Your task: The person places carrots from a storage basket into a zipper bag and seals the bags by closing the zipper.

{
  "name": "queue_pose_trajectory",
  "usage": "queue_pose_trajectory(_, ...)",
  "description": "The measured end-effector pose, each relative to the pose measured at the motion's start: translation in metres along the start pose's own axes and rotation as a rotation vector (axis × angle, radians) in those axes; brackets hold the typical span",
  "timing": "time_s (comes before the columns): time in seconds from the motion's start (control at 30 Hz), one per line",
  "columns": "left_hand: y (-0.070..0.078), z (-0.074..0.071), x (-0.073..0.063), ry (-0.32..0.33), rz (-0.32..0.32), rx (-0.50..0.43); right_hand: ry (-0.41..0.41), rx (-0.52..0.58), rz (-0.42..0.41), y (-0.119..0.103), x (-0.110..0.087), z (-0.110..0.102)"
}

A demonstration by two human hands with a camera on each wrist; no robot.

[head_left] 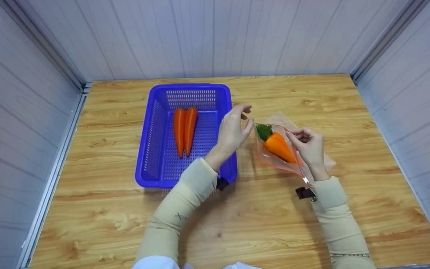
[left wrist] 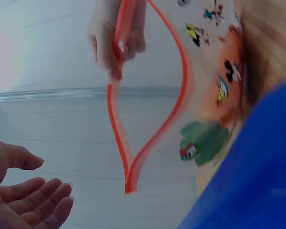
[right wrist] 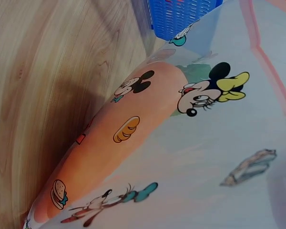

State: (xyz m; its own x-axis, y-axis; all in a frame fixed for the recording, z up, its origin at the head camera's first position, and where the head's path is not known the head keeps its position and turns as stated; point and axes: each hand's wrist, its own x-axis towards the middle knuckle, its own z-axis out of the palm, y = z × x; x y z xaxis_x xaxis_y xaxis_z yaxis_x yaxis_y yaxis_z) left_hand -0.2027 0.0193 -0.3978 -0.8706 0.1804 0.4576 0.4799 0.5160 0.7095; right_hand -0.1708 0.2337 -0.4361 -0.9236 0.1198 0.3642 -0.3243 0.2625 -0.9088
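A clear zip bag (head_left: 261, 153) with a red-orange zip edge and printed cartoon figures holds a plump orange carrot (head_left: 280, 147) with a green leafy top. My right hand (head_left: 307, 145) pinches one side of the bag's rim between thumb and fingers. In the left wrist view the bag's mouth gapes, its two zip edges (left wrist: 185, 71) meeting at a corner. Beside that corner is my left hand (head_left: 233, 129), fingers loosely bent and apart from the bag, above the blue basket's right rim. The right wrist view shows the carrot (right wrist: 114, 124) through the printed plastic.
A blue plastic basket (head_left: 146, 138) stands left of the bag, with two long orange-red carrots (head_left: 179, 130) lying side by side in it. Another flat, pale bag or sheet (head_left: 280, 118) lies on the wooden table (head_left: 99, 157) under the bag. Panel walls (head_left: 200, 37) enclose the table's back and sides.
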Motion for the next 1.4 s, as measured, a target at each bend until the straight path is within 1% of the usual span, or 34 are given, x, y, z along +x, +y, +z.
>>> queue_pose_trajectory(0.23, -0.015, -0.012, 0.019, -0.003, -0.065, 0.086, -0.001, 0.001, -0.008, 0.000, 0.000, 0.000)
queue_pose_trajectory(0.3, -0.022, -0.016, 0.023, -0.005, -0.083, 0.119, -0.002, 0.005, -0.006, 0.000, 0.000, 0.000)
queue_pose_trajectory(0.4, -0.033, -0.020, 0.029, -0.009, -0.127, 0.169, -0.003, 0.005, -0.001, 0.000, 0.000, 0.000)
queue_pose_trajectory(0.53, -0.050, -0.024, 0.037, -0.010, -0.200, 0.232, -0.002, 0.005, -0.001, 0.000, 0.000, -0.001)
queue_pose_trajectory(0.7, -0.076, -0.032, 0.043, -0.027, -0.307, 0.279, -0.005, 0.025, -0.011, 0.001, 0.001, -0.001)
queue_pose_trajectory(0.87, -0.100, -0.043, 0.045, -0.034, -0.422, 0.311, -0.006, 0.020, -0.017, 0.001, 0.000, -0.001)
queue_pose_trajectory(1.07, -0.126, -0.052, 0.043, -0.019, -0.542, 0.351, 0.010, 0.016, -0.003, 0.001, -0.001, -0.001)
queue_pose_trajectory(1.27, -0.151, -0.057, 0.037, -0.027, -0.653, 0.366, 0.013, 0.024, -0.001, 0.001, -0.001, -0.002)
queue_pose_trajectory(1.4, -0.166, -0.060, 0.030, -0.020, -0.706, 0.380, 0.014, 0.027, 0.008, 0.001, 0.000, -0.002)
